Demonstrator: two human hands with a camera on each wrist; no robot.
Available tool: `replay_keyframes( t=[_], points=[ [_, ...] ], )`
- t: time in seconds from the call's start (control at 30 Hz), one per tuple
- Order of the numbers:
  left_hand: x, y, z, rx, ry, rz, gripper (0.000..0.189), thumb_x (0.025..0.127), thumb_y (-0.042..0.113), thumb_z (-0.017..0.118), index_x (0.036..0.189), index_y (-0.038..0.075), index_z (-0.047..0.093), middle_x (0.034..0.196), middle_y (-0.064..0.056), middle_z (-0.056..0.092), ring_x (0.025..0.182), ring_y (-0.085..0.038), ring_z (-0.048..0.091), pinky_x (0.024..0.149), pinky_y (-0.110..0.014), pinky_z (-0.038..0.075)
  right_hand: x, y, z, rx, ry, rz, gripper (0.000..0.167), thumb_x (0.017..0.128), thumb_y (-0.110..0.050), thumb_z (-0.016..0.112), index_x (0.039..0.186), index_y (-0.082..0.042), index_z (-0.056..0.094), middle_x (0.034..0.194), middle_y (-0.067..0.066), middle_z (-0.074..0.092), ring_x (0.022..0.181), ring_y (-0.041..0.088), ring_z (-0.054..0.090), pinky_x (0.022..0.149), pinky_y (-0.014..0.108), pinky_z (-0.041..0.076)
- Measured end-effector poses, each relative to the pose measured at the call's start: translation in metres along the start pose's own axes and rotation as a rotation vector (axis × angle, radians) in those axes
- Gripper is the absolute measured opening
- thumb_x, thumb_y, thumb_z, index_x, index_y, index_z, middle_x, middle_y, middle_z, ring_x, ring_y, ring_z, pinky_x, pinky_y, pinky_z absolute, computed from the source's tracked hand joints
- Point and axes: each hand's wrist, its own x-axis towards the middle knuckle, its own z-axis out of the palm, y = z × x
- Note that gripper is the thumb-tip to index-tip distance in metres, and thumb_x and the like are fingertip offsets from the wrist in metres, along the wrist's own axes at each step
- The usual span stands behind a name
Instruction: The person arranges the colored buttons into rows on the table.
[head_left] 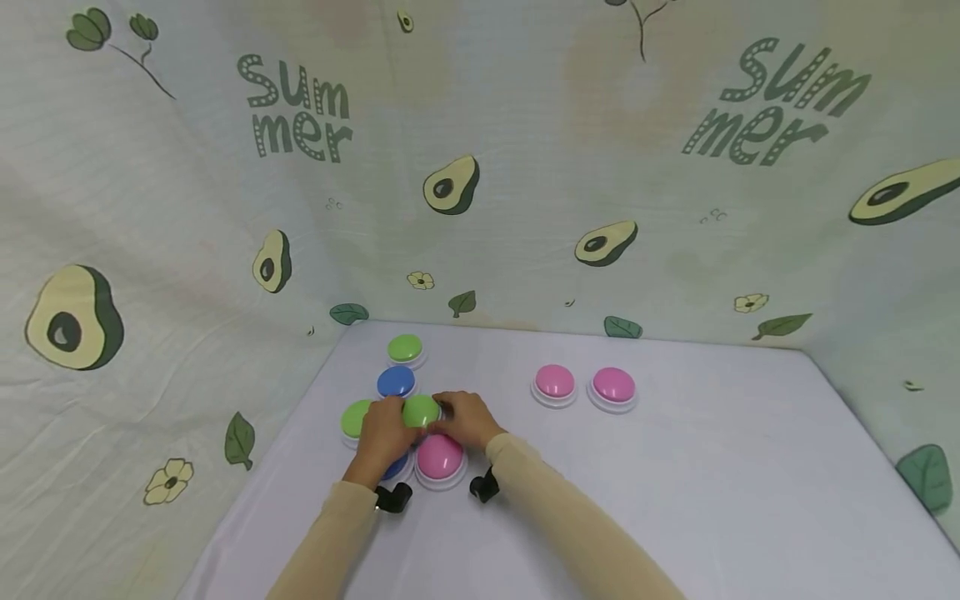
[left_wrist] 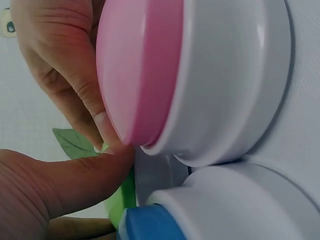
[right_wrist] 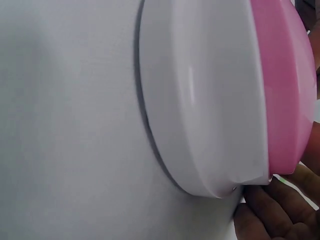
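Both hands are at a green dome push button (head_left: pixel 422 412) with a white base, one on each side of it. My left hand (head_left: pixel 384 437) grips its left side; in the left wrist view the thumb (left_wrist: pixel 85 182) lies against the green dome. From the right, my right hand (head_left: pixel 468 421) holds the same button with curled fingers. Directly in front is a pink button (head_left: pixel 440 457), which fills much of both wrist views. A blue button (head_left: pixel 395 467) is partly hidden under my left hand. Another green button (head_left: pixel 355 417) touches or nearly touches that hand's left side.
Behind the hands sit a blue button (head_left: pixel 396 381) and a farther green button (head_left: pixel 405 347). Two pink ones, a left (head_left: pixel 555 382) and a right (head_left: pixel 613 385), stand farther right. An avocado-print cloth (head_left: pixel 525 200) surrounds the white table (head_left: pixel 712 483) at back and sides.
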Motion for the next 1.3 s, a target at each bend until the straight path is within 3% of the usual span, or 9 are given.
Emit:
replay_keyframes(
  t=[0.27,0.63,0.87,1.3],
  points=[
    [0.000,-0.005,0.001,-0.029,0.010,0.011,0.051,0.069,0.018,0.097,0.105,-0.009,0.072,0.098,-0.025,0.072,0.090,-0.041,0.068,0.085,-0.060,0.055,-0.002,0.002,-0.001,0.056,0.013,0.028,0.059,0.087,-0.025,0.087,0.139,-0.005,0.067,0.138,0.012,0.069,0.135,0.033,0.058,0.116,0.048,0.044],
    [-0.008,-0.008,-0.002,-0.076,-0.034,-0.059,0.055,0.074,0.018,0.095,0.116,-0.009,0.071,0.110,-0.025,0.073,0.102,-0.043,0.065,0.093,-0.061,0.053,-0.003,0.001,0.005,0.117,0.017,0.043,0.060,0.083,-0.023,0.089,0.138,-0.008,0.069,0.136,0.008,0.071,0.134,0.028,0.060,0.115,0.044,0.045],
    [-0.002,-0.005,0.003,-0.066,-0.039,-0.009,0.057,0.076,0.018,0.094,0.118,-0.011,0.070,0.113,-0.027,0.072,0.105,-0.044,0.067,0.095,-0.061,0.053,-0.005,0.004,0.003,0.106,0.065,0.039,0.061,0.081,-0.024,0.091,0.136,-0.007,0.071,0.132,0.008,0.073,0.131,0.029,0.062,0.113,0.045,0.047],
    [0.003,0.008,0.003,-0.164,-0.027,-0.004,0.072,0.079,0.018,0.092,0.136,-0.014,0.060,0.136,-0.032,0.062,0.130,-0.050,0.055,0.110,-0.063,0.044,-0.010,0.009,-0.009,0.323,0.132,0.058,0.064,0.079,-0.014,0.093,0.135,0.003,0.066,0.134,0.018,0.070,0.123,0.031,0.068,0.104,0.038,0.055]
  ],
)
